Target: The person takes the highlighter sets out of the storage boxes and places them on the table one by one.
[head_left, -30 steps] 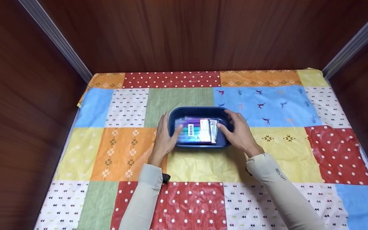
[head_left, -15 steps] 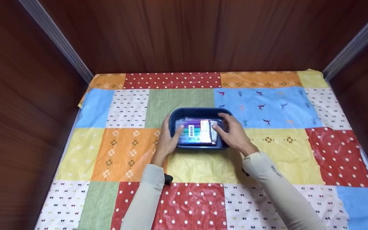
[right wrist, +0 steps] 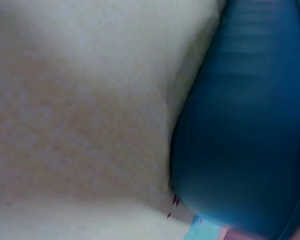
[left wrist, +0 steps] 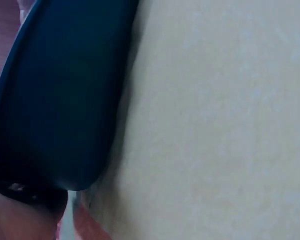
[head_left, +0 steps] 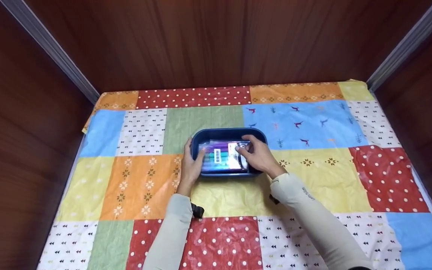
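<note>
A dark blue plastic tub [head_left: 227, 175] stands on the patchwork cloth. In it lies a clear pack of purple, teal and blue pens [head_left: 209, 159] with a white label, its right end white and shiny. Beside that end is a narrow, pale packet [head_left: 244, 162], partly covered. My left hand [head_left: 192, 165] grips the tub's left end, fingers outside and thumb over the rim. My right hand [head_left: 260, 155] reaches inside, thumb and curled fingers around the narrow packet; whether they pinch it is unclear. Both wrist views show mainly the tub's outer wall [left wrist: 65, 100], [right wrist: 240, 125].
The patchwork cloth [head_left: 137, 187] covers the table, slightly wrinkled. Dark wood-grain panels [head_left: 201, 41] rise behind and on both sides, with metal strips [head_left: 58, 56] at the corners.
My right hand has moved left from the tub's right rim to the narrow packet, its thumb and fingers drawing closer together. The left hand keeps its hold. The head view has shifted slightly.
</note>
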A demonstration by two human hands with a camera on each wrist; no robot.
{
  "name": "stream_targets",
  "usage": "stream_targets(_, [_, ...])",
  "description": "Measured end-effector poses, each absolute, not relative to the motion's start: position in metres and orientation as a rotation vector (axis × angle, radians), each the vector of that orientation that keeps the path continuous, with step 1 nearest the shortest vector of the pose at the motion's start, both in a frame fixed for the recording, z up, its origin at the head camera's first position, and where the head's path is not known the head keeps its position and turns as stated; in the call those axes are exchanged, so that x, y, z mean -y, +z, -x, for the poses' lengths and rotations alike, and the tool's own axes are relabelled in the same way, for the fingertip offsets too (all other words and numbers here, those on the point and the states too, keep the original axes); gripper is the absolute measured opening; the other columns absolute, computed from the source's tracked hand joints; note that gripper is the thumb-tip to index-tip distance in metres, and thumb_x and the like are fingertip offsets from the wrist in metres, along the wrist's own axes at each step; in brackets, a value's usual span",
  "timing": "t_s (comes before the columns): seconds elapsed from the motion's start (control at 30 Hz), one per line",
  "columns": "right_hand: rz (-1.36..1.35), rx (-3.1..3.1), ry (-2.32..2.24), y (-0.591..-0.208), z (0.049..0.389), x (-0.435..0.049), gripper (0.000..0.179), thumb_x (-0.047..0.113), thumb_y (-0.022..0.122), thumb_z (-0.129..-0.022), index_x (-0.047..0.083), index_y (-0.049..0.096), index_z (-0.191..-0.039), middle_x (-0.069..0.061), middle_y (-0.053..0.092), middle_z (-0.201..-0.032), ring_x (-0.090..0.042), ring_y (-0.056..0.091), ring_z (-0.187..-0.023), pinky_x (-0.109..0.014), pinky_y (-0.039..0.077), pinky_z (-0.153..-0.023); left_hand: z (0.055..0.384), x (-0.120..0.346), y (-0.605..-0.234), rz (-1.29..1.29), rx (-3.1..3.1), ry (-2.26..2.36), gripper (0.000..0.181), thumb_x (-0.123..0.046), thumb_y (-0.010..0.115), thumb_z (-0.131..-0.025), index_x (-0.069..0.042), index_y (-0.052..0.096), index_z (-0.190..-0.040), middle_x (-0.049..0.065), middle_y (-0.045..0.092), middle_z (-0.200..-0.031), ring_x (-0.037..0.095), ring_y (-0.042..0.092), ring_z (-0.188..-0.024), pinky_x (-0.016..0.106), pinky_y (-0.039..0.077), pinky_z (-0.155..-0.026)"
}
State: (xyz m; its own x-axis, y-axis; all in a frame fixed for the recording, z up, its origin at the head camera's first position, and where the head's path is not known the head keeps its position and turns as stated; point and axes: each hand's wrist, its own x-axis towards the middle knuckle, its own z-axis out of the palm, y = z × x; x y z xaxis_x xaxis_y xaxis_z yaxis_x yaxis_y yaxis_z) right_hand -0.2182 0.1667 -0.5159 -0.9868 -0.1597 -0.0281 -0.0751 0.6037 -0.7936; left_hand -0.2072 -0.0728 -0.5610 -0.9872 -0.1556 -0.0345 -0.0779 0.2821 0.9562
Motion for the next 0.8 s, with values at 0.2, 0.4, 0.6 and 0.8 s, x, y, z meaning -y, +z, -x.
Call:
stream_targets(0.2, [0.194,-2.754,-1.307,-0.516,0.222,-0.159,0.056,0.035,0.067,-0.095,0.003,0.055,-0.138,-0.003,0.061,-0.083,-0.013,0.055,-0.071,-0.032,0.048,-0.078,0.207,0.074,-0.563,-0.283,2.463,-1.823,0.066,-0.029,0.063,-0.097,-0.009,0.037,-0.154,0.021,0.046,-0.155,0.039,0.043,-0.144,0.051,0.032,-0.122])
stream_targets(0.4, [0.167,-2.754,-1.266,-0.515,0.226,-0.162,0.053,0.035,0.066,-0.095,0.005,0.056,-0.137,-0.004,0.062,-0.084,-0.016,0.056,-0.074,-0.031,0.047,-0.075,0.211,0.069,-0.564,-0.251,2.476,-1.808,0.058,-0.028,0.059,-0.1,-0.008,0.042,-0.152,0.02,0.049,-0.153,0.038,0.045,-0.143,0.05,0.034,-0.121])
stream_targets(0.6, [0.169,-2.76,-1.218,-0.513,0.231,-0.163,0.05,0.033,0.066,-0.095,0.004,0.058,-0.135,-0.007,0.063,-0.087,-0.02,0.058,-0.078,-0.033,0.047,-0.076,0.213,0.067,-0.565,-0.26,2.439,-1.814,0.054,-0.027,0.056,-0.102,-0.01,0.043,-0.152,0.018,0.05,-0.153,0.038,0.046,-0.142,0.049,0.035,-0.121])
stream_targets(0.8, [0.184,-2.702,-1.164,-0.516,0.233,-0.157,0.047,0.033,0.065,-0.095,0.003,0.061,-0.132,-0.01,0.067,-0.093,-0.02,0.061,-0.08,-0.031,0.049,-0.074,0.207,0.07,-0.567,-0.365,2.432,-1.814,0.053,-0.028,0.055,-0.103,-0.012,0.044,-0.152,0.018,0.052,-0.151,0.038,0.049,-0.14,0.049,0.037,-0.12])
